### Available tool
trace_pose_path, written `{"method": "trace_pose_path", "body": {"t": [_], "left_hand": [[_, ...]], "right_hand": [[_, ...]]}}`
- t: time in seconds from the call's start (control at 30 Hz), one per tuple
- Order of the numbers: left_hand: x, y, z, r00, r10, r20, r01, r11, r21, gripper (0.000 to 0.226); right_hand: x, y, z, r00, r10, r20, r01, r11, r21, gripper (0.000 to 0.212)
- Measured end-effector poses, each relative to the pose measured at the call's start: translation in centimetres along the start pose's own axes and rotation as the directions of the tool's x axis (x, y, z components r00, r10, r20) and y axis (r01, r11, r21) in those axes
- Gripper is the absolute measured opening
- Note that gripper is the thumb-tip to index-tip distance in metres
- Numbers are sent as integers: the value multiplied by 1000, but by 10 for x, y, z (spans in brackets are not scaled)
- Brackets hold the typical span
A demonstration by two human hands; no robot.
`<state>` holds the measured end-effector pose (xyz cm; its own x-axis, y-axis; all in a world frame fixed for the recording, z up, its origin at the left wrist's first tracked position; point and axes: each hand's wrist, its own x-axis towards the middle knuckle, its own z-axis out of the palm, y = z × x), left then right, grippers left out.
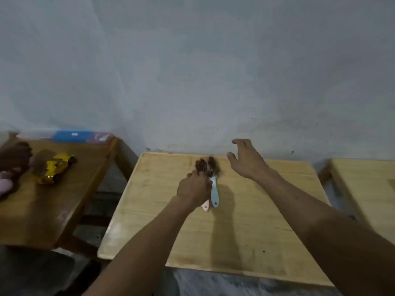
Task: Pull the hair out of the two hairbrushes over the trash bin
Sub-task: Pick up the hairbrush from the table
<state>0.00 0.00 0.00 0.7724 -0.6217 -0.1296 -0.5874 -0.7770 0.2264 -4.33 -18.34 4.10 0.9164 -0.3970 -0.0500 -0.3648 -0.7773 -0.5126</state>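
Observation:
Two hairbrushes lie side by side on a light wooden table [256, 221], their heads full of dark brown hair. The blue-handled brush [214, 192] is on the right. Of the pink-handled brush [205, 205] only the handle end and the hairy head show. My left hand [193, 189] is closed over the pink brush's handle, beside the blue one. My right hand [248, 161] hovers just right of the brush heads, fingers spread, holding nothing. No trash bin is in view.
A darker wooden table [70, 199] stands to the left with a gold toy car [53, 171], a blue box [73, 136] and a dark stuffed toy [15, 159]. Another light table [367, 189] is at the right. A grey wall rises behind.

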Motion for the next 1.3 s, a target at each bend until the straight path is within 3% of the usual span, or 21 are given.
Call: {"method": "trace_pose_path", "body": {"t": [0.23,0.47,0.7,0.83,0.93,1.2,1.3], "left_hand": [[25,1,70,1000,-10,-12,10,1000,1,55],[54,6,98,997,2,-71,5,995,97,39],[64,10,126,990,-63,-130,65,998,12,32],[63,8,134,980,-98,-174,76,989,-130,32],[47,7,132,966,-102,-237,40,966,-256,30],[-18,-4,119,909,-154,-387,-69,862,-503,33],[-47,-23,105,905,-214,-367,-89,748,-657,33]], "right_hand": [[36,34,69,985,130,111,-128,991,-31,54],[82,41,116,975,202,97,-208,976,58,48],[105,48,142,941,326,86,-338,905,259,30],[103,53,146,914,377,149,-397,763,510,22],[94,56,142,914,366,176,-389,668,634,18],[32,15,105,975,180,128,-208,557,804,26],[6,-19,97,992,63,113,-129,534,836,25]]}}
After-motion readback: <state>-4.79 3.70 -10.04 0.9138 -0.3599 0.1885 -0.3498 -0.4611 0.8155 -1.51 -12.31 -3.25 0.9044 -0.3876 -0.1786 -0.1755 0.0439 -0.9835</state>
